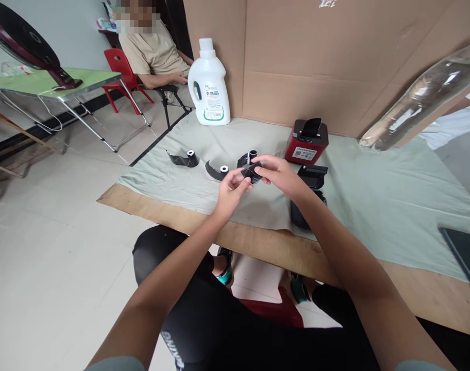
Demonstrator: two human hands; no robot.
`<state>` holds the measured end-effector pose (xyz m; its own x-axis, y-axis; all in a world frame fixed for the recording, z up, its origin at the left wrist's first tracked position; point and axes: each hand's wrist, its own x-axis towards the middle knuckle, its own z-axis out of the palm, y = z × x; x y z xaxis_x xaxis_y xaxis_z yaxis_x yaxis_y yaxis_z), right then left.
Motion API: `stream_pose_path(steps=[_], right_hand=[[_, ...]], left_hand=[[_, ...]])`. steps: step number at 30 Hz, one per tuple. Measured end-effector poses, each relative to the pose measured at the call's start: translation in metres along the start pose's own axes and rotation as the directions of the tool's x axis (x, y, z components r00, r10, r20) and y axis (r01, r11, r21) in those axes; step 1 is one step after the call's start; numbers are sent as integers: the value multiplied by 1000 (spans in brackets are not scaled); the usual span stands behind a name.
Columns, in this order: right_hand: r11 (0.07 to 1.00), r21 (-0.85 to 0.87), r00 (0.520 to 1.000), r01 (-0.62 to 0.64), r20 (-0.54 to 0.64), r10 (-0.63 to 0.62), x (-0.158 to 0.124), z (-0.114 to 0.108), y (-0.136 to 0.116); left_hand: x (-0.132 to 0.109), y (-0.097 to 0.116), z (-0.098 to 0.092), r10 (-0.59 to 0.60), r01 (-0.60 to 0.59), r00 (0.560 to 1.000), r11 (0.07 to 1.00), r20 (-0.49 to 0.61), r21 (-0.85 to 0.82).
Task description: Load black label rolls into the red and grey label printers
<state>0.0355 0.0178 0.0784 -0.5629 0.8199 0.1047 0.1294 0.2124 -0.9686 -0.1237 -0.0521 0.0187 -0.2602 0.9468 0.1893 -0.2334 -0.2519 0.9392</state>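
Between my two hands, above the cloth-covered table, is a small glossy black roll (252, 173) with a loose strip. My left hand (233, 189) is closed on its left side, thumb and fingers pinching it. From the right, my right hand (275, 174) pinches the same piece. Just behind it stands a black roll (242, 161) with a dark core. Two more black rolls with white cores lie to the left: one black roll (214, 171) is close to my left hand, the other black roll (188, 159) farther off. A black device with a raised lid (313, 178) sits partly hidden under my right forearm.
A red and black printer (306, 144) with a black strip sticking out stands behind. Farther back are a white detergent bottle (210, 87) and a cardboard wall (308, 62). A water-filled plastic bottle (416, 98) leans at right. A phone (465, 252) lies near the right edge. A person (157, 51) sits behind left.
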Motion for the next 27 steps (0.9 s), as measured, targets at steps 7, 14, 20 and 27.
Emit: stream_pose_path(steps=[7,14,20,27], right_hand=[[872,-485,973,67,-163,-165,61,14,-29],[410,-911,995,45,77,61,169,88,-26],[340,-940,982,21,83,170,176,99,-9],[452,-891,998,51,66,16,160,93,-17]], left_hand=[[-17,-7,13,-258,258,965,966,-50,-9],[-30,-6,12,-266,261,961,963,74,68],[-36,0,10,-282,275,953,959,107,72],[-37,1,11,-260,253,959,965,112,70]])
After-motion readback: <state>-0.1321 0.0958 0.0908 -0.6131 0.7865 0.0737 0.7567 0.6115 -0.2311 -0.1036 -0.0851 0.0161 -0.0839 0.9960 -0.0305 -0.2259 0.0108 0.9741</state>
